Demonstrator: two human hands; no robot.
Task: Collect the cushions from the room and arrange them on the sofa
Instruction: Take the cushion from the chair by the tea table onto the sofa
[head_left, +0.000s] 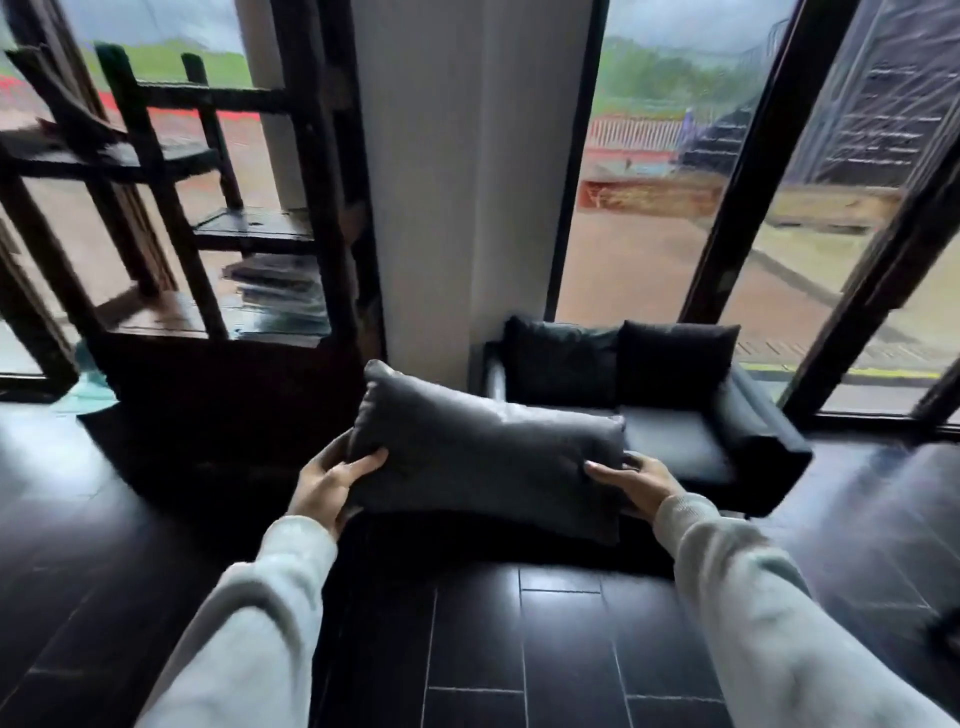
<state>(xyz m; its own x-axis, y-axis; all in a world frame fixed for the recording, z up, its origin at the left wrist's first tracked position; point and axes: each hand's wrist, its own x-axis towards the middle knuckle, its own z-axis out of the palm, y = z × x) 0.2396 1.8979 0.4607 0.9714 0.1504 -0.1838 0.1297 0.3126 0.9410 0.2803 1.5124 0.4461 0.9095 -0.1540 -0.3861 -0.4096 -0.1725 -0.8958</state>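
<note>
I hold a dark grey rectangular cushion (483, 457) in the air in front of me, its long side roughly level. My left hand (332, 480) grips its left end and my right hand (636, 480) grips its right end. Just beyond it stands a small black sofa (675, 441) against the window. Two black cushions lean upright against the sofa's back, one on the left (561, 364) and one on the right (675, 364). The held cushion hides the sofa's front left corner.
A dark wooden shelf unit (228, 322) with a stack of books stands to the left, with a chair frame resting on it. A white pillar (467, 182) rises behind the sofa. Large dark-framed windows (727, 208) fill the right. The floor is dark glossy tile (519, 649).
</note>
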